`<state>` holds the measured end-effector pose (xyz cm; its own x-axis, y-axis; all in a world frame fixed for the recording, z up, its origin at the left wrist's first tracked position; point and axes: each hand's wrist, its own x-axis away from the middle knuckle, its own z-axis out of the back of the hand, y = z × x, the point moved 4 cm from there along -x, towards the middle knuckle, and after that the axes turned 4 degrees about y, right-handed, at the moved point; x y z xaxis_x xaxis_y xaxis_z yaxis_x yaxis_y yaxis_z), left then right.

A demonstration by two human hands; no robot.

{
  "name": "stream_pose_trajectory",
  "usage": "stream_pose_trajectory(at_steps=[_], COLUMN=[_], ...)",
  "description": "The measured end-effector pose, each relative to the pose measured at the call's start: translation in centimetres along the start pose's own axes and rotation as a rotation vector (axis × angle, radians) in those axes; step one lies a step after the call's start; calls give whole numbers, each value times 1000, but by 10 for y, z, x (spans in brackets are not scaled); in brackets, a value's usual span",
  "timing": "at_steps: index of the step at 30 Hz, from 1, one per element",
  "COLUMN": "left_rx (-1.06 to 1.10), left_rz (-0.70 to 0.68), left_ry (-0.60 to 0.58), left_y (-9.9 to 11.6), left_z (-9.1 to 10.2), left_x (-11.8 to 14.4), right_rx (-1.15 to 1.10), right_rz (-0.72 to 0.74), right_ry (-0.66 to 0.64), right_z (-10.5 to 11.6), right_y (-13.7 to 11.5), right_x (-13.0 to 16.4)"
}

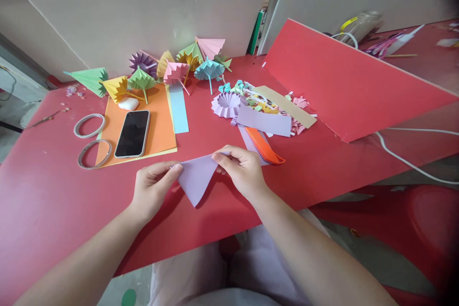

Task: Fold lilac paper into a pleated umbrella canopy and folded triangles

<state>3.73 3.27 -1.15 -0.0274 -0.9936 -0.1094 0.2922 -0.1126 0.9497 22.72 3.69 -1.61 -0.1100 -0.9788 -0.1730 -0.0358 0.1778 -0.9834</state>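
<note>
Between both hands I hold a purple paper triangle [197,179], its point hanging down over the red table. My left hand [152,186] pinches the left end of its top edge between thumb and fingers. The right end is pinched by my right hand [242,167]. An orange utility knife [265,146] lies just beyond my right hand, on a purple paper strip [247,138]. Another purple strip [265,121] and a tan strip [287,107] rest on a heap of paper scraps. Beside them sits a pleated purple paper ring [227,104].
Several folded paper umbrellas [175,72] stand along the back. A phone [132,134] and a white case [128,103] lie on orange paper [163,129], near two tape rolls [89,125]. A red board [344,76] leans at right; a white cable [401,155] crosses the right edge.
</note>
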Motion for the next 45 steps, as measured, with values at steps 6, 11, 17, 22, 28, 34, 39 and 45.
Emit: stream_pose_trajectory(at_steps=[6, 11, 17, 22, 28, 34, 39, 45], left_rx=[2, 9, 15, 30, 45, 33, 11, 3], left_rz=[18, 30, 26, 20, 15, 21, -8, -76], left_ry=[16, 18, 10, 16, -11, -2, 9, -22], left_y=[0, 1, 1, 1, 0, -1, -2, 1], left_z=[1, 1, 1, 1, 0, 1, 3, 3], left_x=[0, 0, 0, 0, 0, 0, 0, -1], right_rx=[10, 22, 30, 12, 23, 14, 27, 36], right_rz=[-3, -9, -11, -8, -21, -16, -12, 45], right_ry=[-3, -9, -14, -20, -25, -24, -21, -5], right_z=[0, 0, 0, -1, 0, 0, 0, 0], right_y=[0, 0, -1, -1, -1, -2, -2, -5], right_x=[0, 0, 0, 0, 0, 1, 1, 2])
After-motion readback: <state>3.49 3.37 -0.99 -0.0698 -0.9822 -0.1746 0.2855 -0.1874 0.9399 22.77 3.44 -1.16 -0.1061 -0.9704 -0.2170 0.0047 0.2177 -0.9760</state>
